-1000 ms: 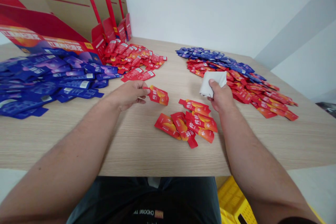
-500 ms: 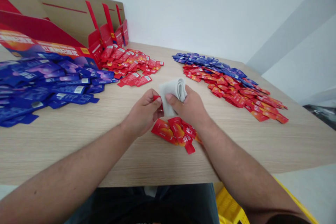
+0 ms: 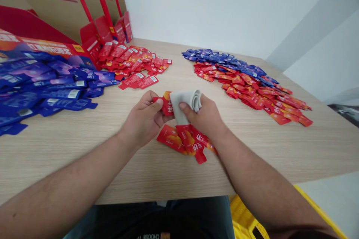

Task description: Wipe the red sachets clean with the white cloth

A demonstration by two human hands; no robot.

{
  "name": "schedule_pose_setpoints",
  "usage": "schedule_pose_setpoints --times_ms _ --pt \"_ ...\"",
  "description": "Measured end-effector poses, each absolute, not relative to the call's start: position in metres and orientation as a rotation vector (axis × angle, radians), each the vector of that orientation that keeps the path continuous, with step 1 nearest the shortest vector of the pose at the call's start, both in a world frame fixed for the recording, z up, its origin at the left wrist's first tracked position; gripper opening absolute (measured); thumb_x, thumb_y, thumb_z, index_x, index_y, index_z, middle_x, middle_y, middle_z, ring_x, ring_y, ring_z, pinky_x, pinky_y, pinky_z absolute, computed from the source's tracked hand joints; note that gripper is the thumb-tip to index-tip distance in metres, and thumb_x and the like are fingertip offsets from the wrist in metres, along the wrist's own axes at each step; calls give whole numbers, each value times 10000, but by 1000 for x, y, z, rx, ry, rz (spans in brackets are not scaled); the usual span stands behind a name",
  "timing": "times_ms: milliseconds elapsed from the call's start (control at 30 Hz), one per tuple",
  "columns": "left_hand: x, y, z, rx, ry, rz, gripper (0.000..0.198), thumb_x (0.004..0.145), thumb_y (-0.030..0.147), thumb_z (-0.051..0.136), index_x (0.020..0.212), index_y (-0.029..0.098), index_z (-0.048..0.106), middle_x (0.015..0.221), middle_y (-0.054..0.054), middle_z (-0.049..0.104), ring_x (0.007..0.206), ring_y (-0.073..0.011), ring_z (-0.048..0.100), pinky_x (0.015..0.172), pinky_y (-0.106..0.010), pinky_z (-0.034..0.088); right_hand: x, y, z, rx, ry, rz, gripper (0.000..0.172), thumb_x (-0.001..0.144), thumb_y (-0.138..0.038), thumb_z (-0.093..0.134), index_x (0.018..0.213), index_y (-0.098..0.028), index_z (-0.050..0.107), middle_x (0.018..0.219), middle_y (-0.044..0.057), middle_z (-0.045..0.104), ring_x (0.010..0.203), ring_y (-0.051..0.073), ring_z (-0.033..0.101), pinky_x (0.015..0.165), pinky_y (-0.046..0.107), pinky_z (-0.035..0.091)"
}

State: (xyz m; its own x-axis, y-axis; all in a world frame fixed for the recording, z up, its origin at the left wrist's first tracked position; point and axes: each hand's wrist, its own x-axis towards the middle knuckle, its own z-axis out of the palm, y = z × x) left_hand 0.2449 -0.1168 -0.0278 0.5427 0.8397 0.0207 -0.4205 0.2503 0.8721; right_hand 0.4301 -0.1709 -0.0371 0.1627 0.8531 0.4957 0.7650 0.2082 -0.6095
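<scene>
Between the thumb and fingers of my left hand (image 3: 146,117) is a small red and orange packet (image 3: 168,106), its tab end pinched. My right hand (image 3: 206,114) grips a folded, rolled whitish cloth (image 3: 182,101), which lies against the packet and covers its right end. Just below both hands, a few red packets (image 3: 171,137) with orange fruit pictures lie overlapping on the wooden table (image 3: 134,179); the right wrist hides part of them.
Blue packets (image 3: 50,86) spread at the left, beside red packets (image 3: 137,59). Open printed cartons (image 3: 92,41) stand behind them. At the right lie a blue row (image 3: 224,59) and a red row (image 3: 252,93). A yellow crate (image 3: 246,216) sits below the table's front edge.
More of the red packet now shows between my left hand and the cloth. My left hand has shifted a little left, away from the cloth. The camera view has tilted slightly.
</scene>
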Motion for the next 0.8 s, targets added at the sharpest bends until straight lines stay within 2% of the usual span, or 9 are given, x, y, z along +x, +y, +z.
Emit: schedule_pose_setpoints --times_ms 167,367,500,667,800 --pt "244 -112 -24 936 545 991 139 896 206 539 861 235 408 899 32 675 887 -170 686 809 -420 601 455 -162 -34 -1661 -1246 -8 341 863 -507 611 1027 -210 649 962 88 724 908 276 666 813 417 524" --pt "245 -115 -21 954 540 1011 154 893 217 560 866 236 409 922 26 693 904 -182 695 796 -415 608 441 -173 -27 -1561 -1453 -40 316 811 -531 682 917 -237 634 870 46 692 806 232 637 764 371 522" --pt "247 -116 -23 933 550 1017 145 890 194 542 857 231 406 902 33 685 888 -169 688 787 -401 610 432 -176 -27 -1469 -1211 1 330 886 -529 602 1025 -232 639 946 55 708 882 237 662 794 369 526" --pt "246 -120 -26 960 469 910 181 872 188 564 819 220 395 837 34 667 773 -142 659 780 -393 600 424 -175 -32 -1508 -1583 80 298 829 -524 675 919 -242 637 849 38 693 792 222 650 745 350 522" --pt "245 -119 -23 951 521 980 151 882 176 544 846 228 407 859 32 672 849 -163 674 792 -403 601 443 -168 -32 -1625 -1348 -58 315 857 -502 628 1000 -221 639 945 79 708 903 273 656 816 407 514"
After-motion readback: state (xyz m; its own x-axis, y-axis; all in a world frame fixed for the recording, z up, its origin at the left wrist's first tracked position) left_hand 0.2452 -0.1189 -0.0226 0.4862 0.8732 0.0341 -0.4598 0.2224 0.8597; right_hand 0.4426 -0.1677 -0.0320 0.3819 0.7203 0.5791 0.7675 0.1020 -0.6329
